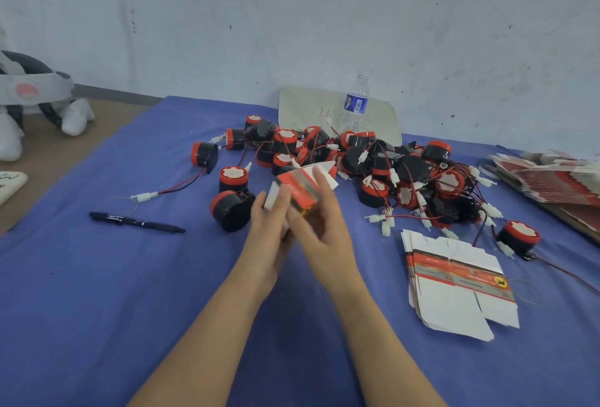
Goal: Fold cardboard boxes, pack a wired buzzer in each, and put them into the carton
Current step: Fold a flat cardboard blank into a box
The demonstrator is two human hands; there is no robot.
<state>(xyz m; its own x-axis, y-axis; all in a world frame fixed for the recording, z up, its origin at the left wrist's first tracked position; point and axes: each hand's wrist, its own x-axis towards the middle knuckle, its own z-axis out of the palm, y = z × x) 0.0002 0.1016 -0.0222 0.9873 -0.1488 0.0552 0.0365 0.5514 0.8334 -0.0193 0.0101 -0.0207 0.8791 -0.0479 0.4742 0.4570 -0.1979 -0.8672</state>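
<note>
A blue cloth [97, 276] covers most of the table in front of the person. Taking the hands as the centre of the clock, a big tangled pile of buzzers [383, 166], black with red caps and red wires ending in white plugs, spreads from 11 round to 3 o'clock. At the far 3 o'clock edge a fanned heap of flat cartons [552, 179] lies. A smaller stack of flat box blanks [454, 286], white with red bands, sits at 4 o'clock. A grey-and-white headset [32, 91] rests off the cloth at 10 o'clock. A white board [302, 108] leans on the wall at 12, with a water bottle [355, 101] upright before it. A black pen [136, 221] lies at 9 o'clock.

The half-folded red box [297, 189] is up off the cloth, dead centre. The right hand [324, 225] grasps it, fingers spread over its side. The left hand [269, 228] is against its white end flap, too blurred to tell whether it grips or only presses.
</note>
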